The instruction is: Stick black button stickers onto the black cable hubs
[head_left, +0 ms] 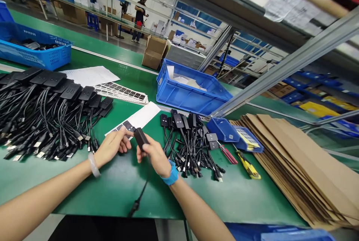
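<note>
My right hand (155, 155) grips a small black cable box (141, 139), whose cord dangles toward the table's front edge with a dark plug (135, 206) at its end. Beside it, the thumb and finger of my left hand (114, 144) pinch at a black sticker (128, 125) on a white sticker strip (146, 117). Whether that sticker is lifted off its backing I cannot tell. To the left lies a big pile of black cables with boxes (53, 110). A smaller bunch of the same cables (186, 140) rests to the right of my hands.
Behind are more sticker sheets (123, 92), a blue bin with papers (190, 91) and a blue basket (42, 55). On the right lie red-handled screwdrivers (228, 155), a yellow cutter (248, 165) and stacked cardboard (297, 158). A metal post (280, 63) slants overhead. A person (139, 18) stands far off.
</note>
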{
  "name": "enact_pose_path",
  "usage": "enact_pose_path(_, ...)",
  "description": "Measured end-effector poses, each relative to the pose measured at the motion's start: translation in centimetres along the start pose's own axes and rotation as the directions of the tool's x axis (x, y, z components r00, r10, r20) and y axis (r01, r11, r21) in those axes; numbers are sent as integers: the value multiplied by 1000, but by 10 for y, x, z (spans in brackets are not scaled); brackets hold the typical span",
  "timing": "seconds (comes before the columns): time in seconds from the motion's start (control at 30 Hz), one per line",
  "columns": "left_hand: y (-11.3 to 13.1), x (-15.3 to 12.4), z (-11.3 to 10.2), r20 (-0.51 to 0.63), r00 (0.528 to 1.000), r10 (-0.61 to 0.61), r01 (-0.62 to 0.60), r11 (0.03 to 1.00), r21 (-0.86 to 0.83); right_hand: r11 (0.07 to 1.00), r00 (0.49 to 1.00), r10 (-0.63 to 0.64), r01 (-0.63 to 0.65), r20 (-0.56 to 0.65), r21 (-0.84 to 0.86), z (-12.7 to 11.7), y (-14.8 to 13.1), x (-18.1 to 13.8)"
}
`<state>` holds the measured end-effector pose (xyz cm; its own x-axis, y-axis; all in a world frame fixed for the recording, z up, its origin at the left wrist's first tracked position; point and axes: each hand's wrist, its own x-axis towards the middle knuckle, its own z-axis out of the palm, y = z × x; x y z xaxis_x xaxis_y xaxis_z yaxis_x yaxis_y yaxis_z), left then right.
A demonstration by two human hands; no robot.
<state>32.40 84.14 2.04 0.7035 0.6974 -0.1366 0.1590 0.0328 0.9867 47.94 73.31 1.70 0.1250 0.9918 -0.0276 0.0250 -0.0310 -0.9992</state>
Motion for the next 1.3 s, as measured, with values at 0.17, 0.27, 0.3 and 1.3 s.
enact_pose_path(0.17,-6,1,-1,71,972,223,-231,866,443,996,977,70,-79,-203,-36,-75,-35,5)
enact_pose_path(0.27,-6,-7,6,210,921,328,-384,670,636,867,903,-78,-148,-422,-476,-125,-70,6)
enact_pose_path(0.3,-7,-9,9,248,904,348,-418,604,679,746,860,-127,-245,-494,-619,-136,-80,6)
enact_pose_path(1.3,24,8,-41,-172,906,387,-35,473,880,961,851,-272,221,-449,-163,-67,-22,68)
